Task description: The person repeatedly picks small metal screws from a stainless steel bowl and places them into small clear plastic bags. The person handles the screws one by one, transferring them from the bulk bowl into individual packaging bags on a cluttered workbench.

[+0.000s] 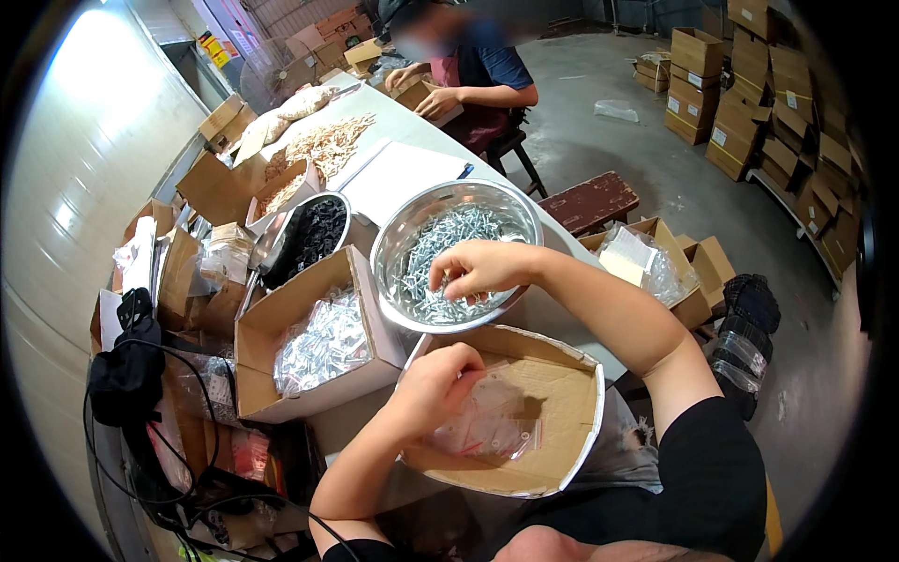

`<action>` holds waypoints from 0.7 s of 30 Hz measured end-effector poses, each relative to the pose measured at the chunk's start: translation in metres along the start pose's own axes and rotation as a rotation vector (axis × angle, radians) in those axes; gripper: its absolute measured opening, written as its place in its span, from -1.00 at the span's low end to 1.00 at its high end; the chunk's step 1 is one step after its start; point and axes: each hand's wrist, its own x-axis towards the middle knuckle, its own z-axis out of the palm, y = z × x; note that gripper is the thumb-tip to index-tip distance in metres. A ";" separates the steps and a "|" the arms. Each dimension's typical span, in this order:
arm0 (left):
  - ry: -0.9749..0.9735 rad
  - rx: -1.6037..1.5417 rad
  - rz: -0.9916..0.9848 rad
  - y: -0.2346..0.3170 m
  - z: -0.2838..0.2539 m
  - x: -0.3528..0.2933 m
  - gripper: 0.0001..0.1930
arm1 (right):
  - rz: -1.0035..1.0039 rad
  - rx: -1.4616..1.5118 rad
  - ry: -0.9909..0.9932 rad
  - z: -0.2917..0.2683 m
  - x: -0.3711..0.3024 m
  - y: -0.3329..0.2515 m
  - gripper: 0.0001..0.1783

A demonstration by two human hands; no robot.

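My right hand (482, 267) reaches over a round steel bowl (384, 272) filled with loose silvery screws (464, 225). Its fingers are curled together at the screws, and whatever they pinch is too small to make out. My left hand (438, 386) hangs over the left side of an open cardboard box (571, 421) in front of me, fingers curled and closed. Small clear plastic bags (487, 426) lie in that box, right beside the left fingertips. Whether those fingers grip a bag is hidden.
Left of the bowl, a white carton (379, 342) holds filled clear packets (323, 347). Beyond it stand a bowl of black pieces (318, 225) and a heap of tan pieces (328, 145). Across the table sits another person (496, 70), hands at a carton. Stacked boxes (693, 84) line the right.
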 end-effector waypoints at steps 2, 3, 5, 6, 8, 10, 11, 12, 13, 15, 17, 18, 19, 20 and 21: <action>0.058 -0.116 0.031 0.001 -0.002 0.002 -0.84 | 0.025 0.162 0.138 0.000 0.000 0.003 -0.59; 0.088 -0.132 0.091 -0.004 -0.002 0.004 -0.83 | 0.030 0.201 0.161 -0.002 0.000 0.003 -0.52; 0.082 -0.178 0.138 -0.008 -0.005 0.003 -0.85 | 0.079 0.322 0.180 -0.005 0.001 0.004 -0.63; 0.070 -0.229 0.092 -0.008 -0.005 0.002 -0.86 | 0.098 0.374 0.177 -0.008 0.003 0.007 -0.67; 0.044 -0.333 0.001 -0.009 -0.005 0.001 -0.88 | 0.091 0.509 0.166 -0.012 0.004 0.012 -0.74; 0.074 -0.332 0.117 -0.013 -0.004 0.005 -0.89 | 0.058 0.653 0.153 -0.013 0.006 0.018 -0.79; 0.088 -0.331 0.175 -0.016 -0.003 0.007 -0.89 | 0.025 0.729 0.143 -0.012 0.008 0.022 -0.80; 0.119 -0.308 0.192 -0.017 -0.002 0.008 -0.89 | -0.010 0.807 0.128 -0.011 0.009 0.021 -0.82; 0.150 -0.285 0.209 -0.018 -0.001 0.008 -0.89 | 0.053 0.716 0.104 -0.016 0.005 0.018 -0.81; 0.190 -0.286 0.172 -0.019 -0.001 0.006 -0.92 | 0.058 0.733 0.105 -0.017 0.003 0.014 -0.81; 0.207 -0.335 0.064 -0.017 -0.002 0.003 -0.96 | 0.065 0.754 0.105 -0.017 0.001 0.013 -0.80; 0.215 -0.323 0.030 -0.014 -0.002 0.001 -0.95 | 0.076 0.752 0.112 -0.018 0.000 0.013 -0.81; 0.221 -0.312 -0.003 -0.011 -0.003 0.000 -0.94 | 0.088 0.751 0.119 -0.018 -0.001 0.014 -0.81; 0.228 -0.301 -0.036 -0.009 -0.004 -0.001 -0.92 | 0.099 0.749 0.127 -0.018 -0.001 0.013 -0.81; 0.221 -0.299 -0.080 -0.007 -0.005 -0.003 -0.89 | 0.109 0.710 0.159 -0.015 0.001 0.011 -0.84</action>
